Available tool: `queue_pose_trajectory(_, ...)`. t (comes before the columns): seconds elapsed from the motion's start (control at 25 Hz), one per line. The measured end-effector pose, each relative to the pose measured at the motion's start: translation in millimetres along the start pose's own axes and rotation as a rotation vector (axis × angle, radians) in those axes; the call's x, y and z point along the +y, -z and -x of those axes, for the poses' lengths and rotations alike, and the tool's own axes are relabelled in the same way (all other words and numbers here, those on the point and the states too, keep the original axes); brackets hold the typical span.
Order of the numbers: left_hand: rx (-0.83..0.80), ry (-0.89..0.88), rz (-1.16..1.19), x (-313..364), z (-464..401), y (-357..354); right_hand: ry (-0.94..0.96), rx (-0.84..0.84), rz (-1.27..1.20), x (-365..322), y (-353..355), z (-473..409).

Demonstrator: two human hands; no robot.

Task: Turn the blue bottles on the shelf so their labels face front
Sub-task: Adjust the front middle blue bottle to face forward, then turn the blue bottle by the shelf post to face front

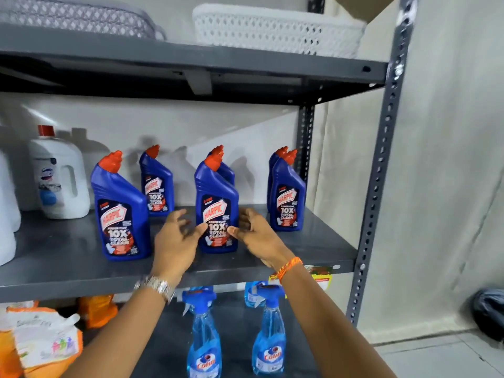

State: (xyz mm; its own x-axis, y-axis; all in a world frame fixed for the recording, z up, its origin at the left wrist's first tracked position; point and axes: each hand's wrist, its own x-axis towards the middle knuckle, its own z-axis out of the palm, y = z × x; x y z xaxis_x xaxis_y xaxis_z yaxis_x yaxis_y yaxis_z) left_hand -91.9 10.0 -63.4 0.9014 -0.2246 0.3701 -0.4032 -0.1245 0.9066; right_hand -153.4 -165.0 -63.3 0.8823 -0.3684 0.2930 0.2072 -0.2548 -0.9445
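Several blue bottles with red caps stand on the grey middle shelf [68, 257]. The front middle bottle [216, 195] shows its label to the front. My left hand [174, 241] is just left of it and my right hand [255, 234] just right; the thumbs reach its label, fingers spread, neither hand closed on it. The front left bottle [120, 208], a rear left bottle [157, 184] and the front right bottle [287, 197] also show their labels. One bottle [227, 171] stands behind the middle one and another [274, 162] behind the right one, both mostly hidden.
A white jug with a red cap [58, 175] stands at the shelf's left. Below are blue spray bottles [204, 339] and orange pouches [41, 342]. A white basket [272, 31] sits on the upper shelf. The rack's post [379, 173] bounds the right side.
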Motion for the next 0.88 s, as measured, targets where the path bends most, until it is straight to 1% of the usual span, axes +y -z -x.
queue_pose_trajectory(0.04,0.092,-0.082,0.015,7.3,10.7,-3.0,0.048,0.117,0.007,-1.8,14.5,1.6)
queue_pose_trajectory(0.08,0.143,-0.172,0.066,15.2,20.5,-8.0,0.09,0.274,0.002,-3.4,31.1,2.5)
queue_pose_trajectory(0.12,0.141,-0.248,0.129,24.0,27.9,-16.4,0.12,0.431,0.013,-3.9,49.5,2.1)
queue_pose_trajectory(0.16,0.101,-0.292,0.177,33.1,32.0,-29.6,0.127,0.543,0.037,-3.4,67.6,1.6)
queue_pose_trajectory(0.2,0.033,-0.298,0.205,42.2,33.1,-45.9,0.104,0.595,0.064,-0.9,84.2,0.5)
queue_pose_trajectory(0.24,-0.046,-0.268,0.211,49.7,30.5,-64.7,0.058,0.601,0.09,1.4,97.0,-0.6)
queue_pose_trajectory(0.32,-0.188,-0.157,0.152,58.4,16.1,-105.8,-0.029,0.537,0.109,4.9,112.4,-6.0)
queue_pose_trajectory(0.44,-0.3,-0.025,-0.079,54.9,-13.9,-158.2,-0.084,0.411,0.022,8.9,123.6,-21.5)
queue_pose_trajectory(0.52,-0.316,0.011,-0.167,50.3,-29.8,-179.1,-0.092,0.342,0.007,9.4,131.8,-32.2)
queue_pose_trajectory(0.68,-0.283,0.038,-0.12,45.8,-48.7,-191.5,-0.102,0.245,0.083,13.9,149.5,-38.6)
queue_pose_trajectory(0.88,-0.31,0.004,-0.049,45.9,-31.9,-183.8,-0.037,0.235,0.107,16.0,155.5,-13.9)
